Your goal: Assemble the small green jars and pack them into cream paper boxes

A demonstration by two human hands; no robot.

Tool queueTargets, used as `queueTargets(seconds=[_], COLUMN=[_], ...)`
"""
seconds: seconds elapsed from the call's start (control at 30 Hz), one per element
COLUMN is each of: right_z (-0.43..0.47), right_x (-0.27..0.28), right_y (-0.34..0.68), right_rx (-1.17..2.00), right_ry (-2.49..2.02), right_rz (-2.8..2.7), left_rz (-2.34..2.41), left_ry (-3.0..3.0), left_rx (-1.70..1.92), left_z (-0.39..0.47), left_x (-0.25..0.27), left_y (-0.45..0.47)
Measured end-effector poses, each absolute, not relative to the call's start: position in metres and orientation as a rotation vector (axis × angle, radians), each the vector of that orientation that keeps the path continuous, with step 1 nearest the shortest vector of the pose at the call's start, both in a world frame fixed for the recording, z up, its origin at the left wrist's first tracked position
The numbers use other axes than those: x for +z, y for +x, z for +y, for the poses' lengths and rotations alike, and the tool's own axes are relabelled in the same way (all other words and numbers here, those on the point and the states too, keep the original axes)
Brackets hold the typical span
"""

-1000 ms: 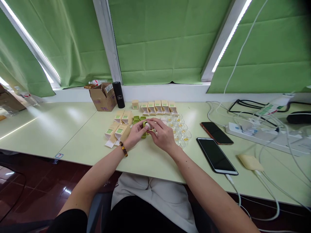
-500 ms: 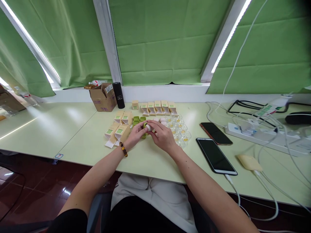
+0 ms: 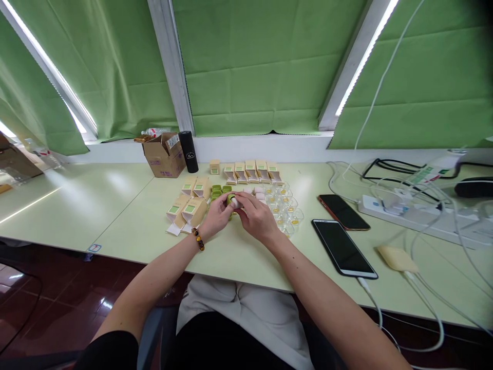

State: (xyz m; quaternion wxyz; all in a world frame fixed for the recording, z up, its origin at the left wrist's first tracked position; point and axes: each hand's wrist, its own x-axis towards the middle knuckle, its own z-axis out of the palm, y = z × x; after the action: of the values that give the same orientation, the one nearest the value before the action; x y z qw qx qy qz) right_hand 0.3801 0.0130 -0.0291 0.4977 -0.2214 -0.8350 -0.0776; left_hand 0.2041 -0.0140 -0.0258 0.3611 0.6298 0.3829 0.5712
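Note:
In the middle of the table my left hand [image 3: 217, 215] and my right hand [image 3: 257, 216] meet, both with bent fingers around a small green-and-white piece [image 3: 231, 199]. Its green part shows at the left fingertips and its white part between the two hands; the rest is hidden. Small green square containers [image 3: 216, 189] stand just beyond my left hand. Past my right fingers lie pale pinkish-white pieces [image 3: 260, 196]. Several clear plastic cups [image 3: 296, 216] with yellow centres are grouped to the right of my right hand.
Opened small cardboard boxes [image 3: 194, 208] lie at left; more boxes [image 3: 250, 170] stand in a row behind. A larger carton [image 3: 164, 156] and black cylinder [image 3: 188, 151] are at the back. Two phones [image 3: 344, 248], a power strip [image 3: 416, 218] and cables fill the right.
Both hands stay together on the piece, with only a slight shift of the fingers. The whole view has moved very slightly. Everything on the table stays in place.

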Motion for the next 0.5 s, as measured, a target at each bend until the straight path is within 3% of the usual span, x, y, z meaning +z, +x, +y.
queueTargets(seconds=[0.5], right_z=[0.017], right_x=[-0.032], right_y=[0.382], right_rx=[-0.076], right_ry=[-0.553], right_rz=[-2.007], left_rz=[0.904], left_ry=[1.522], left_rx=[1.321], left_z=[-0.016], left_x=[-0.016], left_y=[0.202])
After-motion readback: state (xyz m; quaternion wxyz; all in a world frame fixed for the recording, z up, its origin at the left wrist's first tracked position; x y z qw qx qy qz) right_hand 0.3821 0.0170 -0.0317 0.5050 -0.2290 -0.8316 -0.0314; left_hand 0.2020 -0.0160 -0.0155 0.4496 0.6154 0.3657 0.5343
